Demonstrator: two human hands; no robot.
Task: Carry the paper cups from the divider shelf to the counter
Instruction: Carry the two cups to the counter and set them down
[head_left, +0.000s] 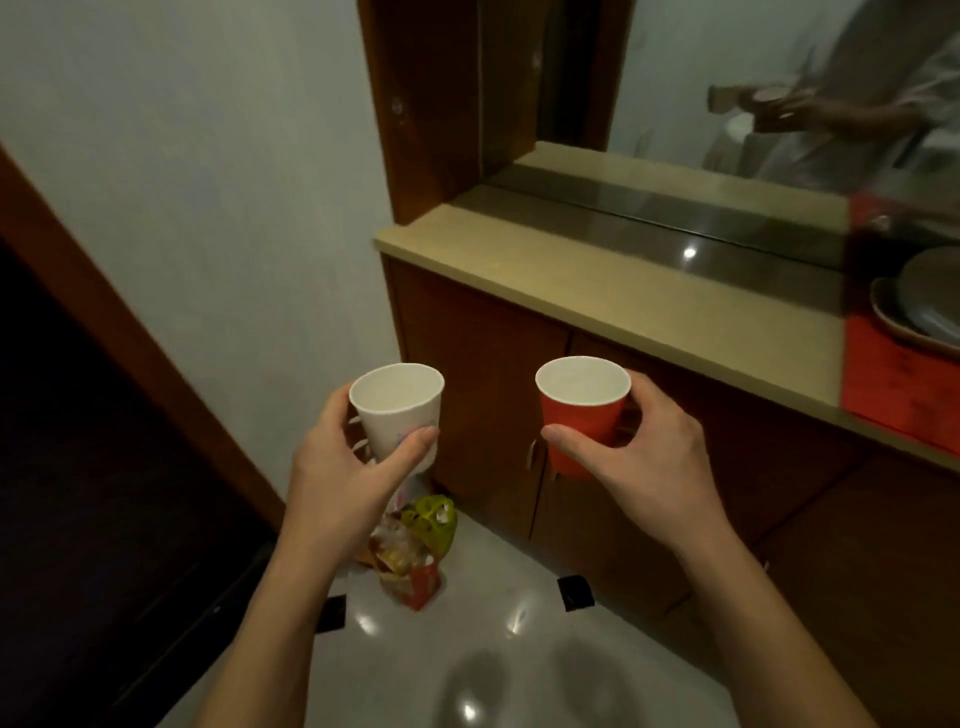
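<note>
cups: two, upright — white paper cup gripped by left hand | red paper cup gripped by right hand | both in front of counter, below its top — one per hand

White cup gripped by left hand, red cup by right hand; both forearms held forward, thumbs wrapped across near sides.

l hand, r hand & forearms bare; pale top in mirror.
</note>
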